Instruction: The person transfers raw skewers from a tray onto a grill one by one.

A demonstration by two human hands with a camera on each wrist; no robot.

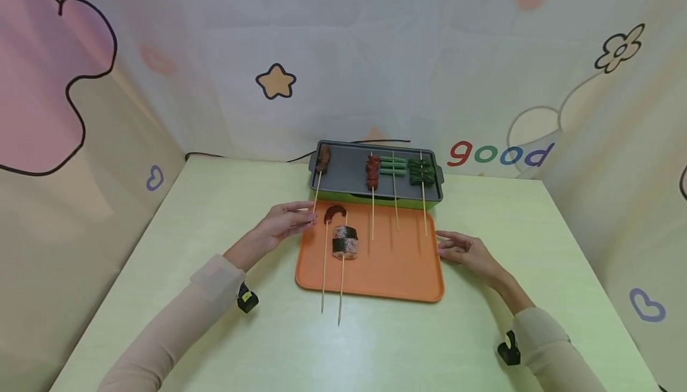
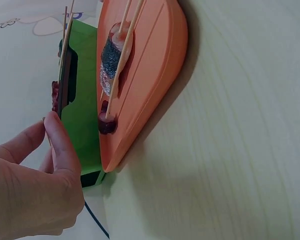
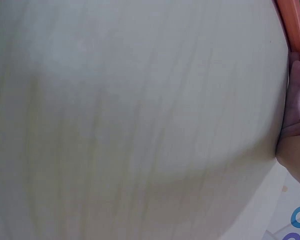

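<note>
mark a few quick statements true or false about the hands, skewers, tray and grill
1. The left hand pinches the brown skewer. True.
2. The right hand holds a skewer. False: the right hand is at the right edge of the orange tray.
3. The black-banded skewer lies on the tray. True.
4. The dark-green skewer lies at the grill's left end. False: the dark-green skewer is at the right end of the grill.
</note>
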